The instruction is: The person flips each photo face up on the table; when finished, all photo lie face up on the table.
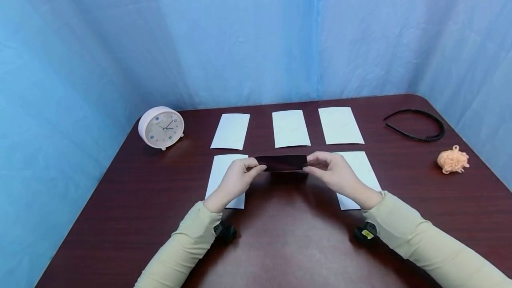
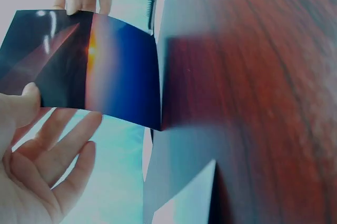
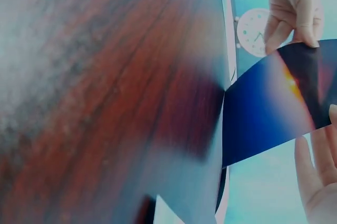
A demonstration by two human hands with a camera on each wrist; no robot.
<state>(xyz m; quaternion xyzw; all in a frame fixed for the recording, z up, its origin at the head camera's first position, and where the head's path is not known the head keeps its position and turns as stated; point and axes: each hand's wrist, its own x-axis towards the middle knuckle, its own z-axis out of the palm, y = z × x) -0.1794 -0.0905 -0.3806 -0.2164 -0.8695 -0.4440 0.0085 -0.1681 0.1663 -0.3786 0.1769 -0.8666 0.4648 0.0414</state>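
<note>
I see L hand & R hand each pinching glossy photo card by opp. edges; I'd press lightly, evenly w/ thumbs to avoid creasing.

Arm covering: 2 long sleeves, left sleeve and right sleeve, both in plain, pale yellow-green fabric with soft creases. Each ends at the wrist. Wrist equipment: 2 compact units, 1 per arm. The left wrist unit is black with a rounded body. The right wrist unit is also black and carries 1 small yellow marking; its details are too small to resolve. Hands: left hand and right hand, both bare.
</note>
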